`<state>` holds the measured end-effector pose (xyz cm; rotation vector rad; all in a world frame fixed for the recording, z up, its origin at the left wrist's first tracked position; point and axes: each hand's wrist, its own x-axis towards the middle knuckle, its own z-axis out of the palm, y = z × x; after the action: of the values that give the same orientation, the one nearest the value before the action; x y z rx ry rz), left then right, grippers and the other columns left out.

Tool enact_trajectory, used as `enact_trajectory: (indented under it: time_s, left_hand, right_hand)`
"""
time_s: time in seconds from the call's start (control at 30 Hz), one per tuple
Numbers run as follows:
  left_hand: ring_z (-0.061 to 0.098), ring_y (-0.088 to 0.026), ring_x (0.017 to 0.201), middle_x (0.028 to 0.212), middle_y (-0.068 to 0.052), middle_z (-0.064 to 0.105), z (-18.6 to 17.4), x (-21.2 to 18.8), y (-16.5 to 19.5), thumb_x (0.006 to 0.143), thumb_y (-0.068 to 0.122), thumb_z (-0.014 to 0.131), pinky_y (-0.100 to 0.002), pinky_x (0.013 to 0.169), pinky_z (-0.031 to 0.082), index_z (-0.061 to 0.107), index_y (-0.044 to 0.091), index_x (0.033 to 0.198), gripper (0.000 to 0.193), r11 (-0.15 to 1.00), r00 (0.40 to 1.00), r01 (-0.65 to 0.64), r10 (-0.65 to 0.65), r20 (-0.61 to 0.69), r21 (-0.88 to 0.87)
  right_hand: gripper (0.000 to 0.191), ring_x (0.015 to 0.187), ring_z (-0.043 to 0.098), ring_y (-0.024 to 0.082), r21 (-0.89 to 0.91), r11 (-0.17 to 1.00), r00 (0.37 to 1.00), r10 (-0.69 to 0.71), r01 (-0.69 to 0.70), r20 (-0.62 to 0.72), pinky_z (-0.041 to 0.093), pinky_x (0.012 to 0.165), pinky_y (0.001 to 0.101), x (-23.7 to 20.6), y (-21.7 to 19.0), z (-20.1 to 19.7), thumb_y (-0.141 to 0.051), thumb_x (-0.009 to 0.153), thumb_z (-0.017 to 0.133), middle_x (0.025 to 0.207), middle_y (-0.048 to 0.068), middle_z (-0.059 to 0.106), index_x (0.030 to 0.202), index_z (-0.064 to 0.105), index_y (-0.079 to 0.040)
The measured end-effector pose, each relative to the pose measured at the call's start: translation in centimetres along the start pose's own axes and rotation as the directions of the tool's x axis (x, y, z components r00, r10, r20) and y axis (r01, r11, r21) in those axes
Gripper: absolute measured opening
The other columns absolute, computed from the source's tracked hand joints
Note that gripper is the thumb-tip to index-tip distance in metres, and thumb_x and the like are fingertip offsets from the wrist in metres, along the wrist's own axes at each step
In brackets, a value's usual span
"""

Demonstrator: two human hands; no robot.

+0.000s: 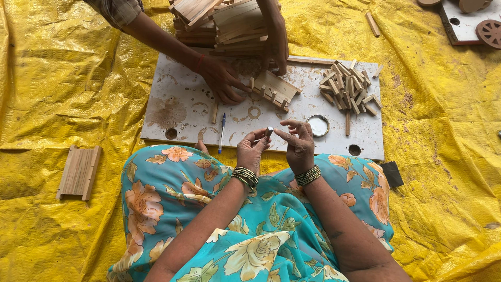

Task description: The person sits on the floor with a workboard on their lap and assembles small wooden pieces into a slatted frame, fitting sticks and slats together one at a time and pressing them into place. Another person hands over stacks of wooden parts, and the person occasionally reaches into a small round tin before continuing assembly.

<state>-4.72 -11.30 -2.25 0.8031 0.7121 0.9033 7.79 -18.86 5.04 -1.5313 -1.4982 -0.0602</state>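
Head view: left hand (252, 151) & right hand (296, 142) meet above the lap, near the white board's (180, 104) front edge. Left fingers pinch a small grey piece (269, 131); right fingertips, loosely curled, touch it. Round tin lid (318, 125) just beside. Co-worker's hands (222, 78) on a wooden slat panel (275, 90); stick pile (348, 89) further right.

Tarp (62, 78) under both hands: bright yellow. Board (172, 104) ahead of the hands: white, brown ring stains. Wooden sticks (347, 86) beyond the right hand (298, 143): pale tan. Garment (172, 188) below the wrists: turquoise with peach flowers. Bangles (245, 176): green and gold.
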Motion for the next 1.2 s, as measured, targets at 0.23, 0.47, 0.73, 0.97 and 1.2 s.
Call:
enact_trajectory:
  time_s: [0.23,0.47,0.73,0.97,1.2]
  left_hand:
    - [0.07,-0.011,0.089,0.107,-0.008,0.074,-0.1,-0.3,0.3,0.093,0.001,0.07,-0.026,0.081,0.062,0.072,0.002,0.116,0.023,0.999,1.0,0.007,-0.007,-0.003,0.032]
    - [0.071,-0.012,0.09,0.107,-0.007,0.074,-0.1,-0.8,0.6,0.093,0.001,0.07,-0.025,0.083,0.061,0.071,0.002,0.116,0.024,0.998,0.999,0.038,-0.039,0.011,0.046]
    - [0.071,-0.011,0.092,0.106,-0.008,0.075,-0.2,-1.1,0.6,0.092,0.001,0.07,-0.026,0.084,0.061,0.072,0.003,0.117,0.024,0.994,0.999,0.023,-0.027,0.035,0.105]
    - [0.071,-0.012,0.091,0.106,-0.007,0.075,-0.6,-1.1,0.3,0.093,0.002,0.069,-0.027,0.084,0.061,0.071,0.003,0.116,0.023,0.996,0.999,0.033,-0.035,0.026,0.086]
    - [0.07,-0.012,0.093,0.106,-0.007,0.075,-0.9,-1.3,0.3,0.093,0.0,0.07,-0.026,0.084,0.058,0.072,0.002,0.117,0.025,0.998,0.998,0.036,-0.038,0.041,0.057]
  right_hand:
    - [0.058,0.107,0.058,0.019,0.117,0.98,0.986,0.166,-0.162,-0.025,0.054,0.092,0.0302,-0.3,0.8,0.2,0.02,0.084,0.052,0.124,0.0,0.067,0.115,0.079,-0.021]
    - [0.061,0.105,0.061,0.017,0.188,0.947,0.963,0.27,-0.262,-0.019,0.052,0.095,0.0286,-0.5,1.8,0.2,0.021,0.083,0.045,0.123,0.002,0.068,0.117,0.078,-0.017]
    - [0.058,0.109,0.064,0.015,0.304,0.893,0.942,0.334,-0.331,0.044,0.054,0.093,0.0272,-0.7,2.4,0.5,0.019,0.087,0.041,0.124,0.004,0.067,0.116,0.077,-0.015]
    - [0.057,0.114,0.061,0.017,0.364,0.88,0.953,0.289,-0.303,0.094,0.052,0.103,0.0304,-0.3,1.6,0.2,0.021,0.086,0.043,0.128,0.005,0.065,0.115,0.077,-0.015]
    - [0.064,0.115,0.059,0.021,0.309,0.919,0.969,0.223,-0.246,0.11,0.049,0.106,0.0329,0.4,-0.1,-0.2,0.022,0.077,0.044,0.129,0.005,0.066,0.113,0.078,-0.017]
